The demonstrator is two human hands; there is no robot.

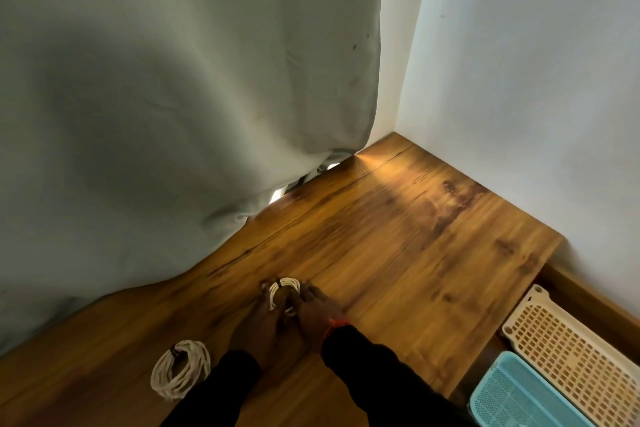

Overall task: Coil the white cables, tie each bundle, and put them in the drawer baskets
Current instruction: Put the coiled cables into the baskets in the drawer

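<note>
small coil (284,291): white cable, tight round loops, 6 o'clock on wooden table (398,239) | left hand (258,322) + right hand (317,310) both pinch it | tied coil (180,368): larger, dark tie, 7 o'clock | cream basket (568,354), blue basket (519,395): 4 o'clock

Small white cable coil (284,291): tight round bundle, held up off counter (398,236) between both hands, dark tie across left side. Second white cable coil (180,368): larger, looser loop, lying flat on counter near front-left, dark tie at upper left. Cream basket (568,354) and blue basket (519,395): perforated, side by side in open drawer, right of counter.
</note>
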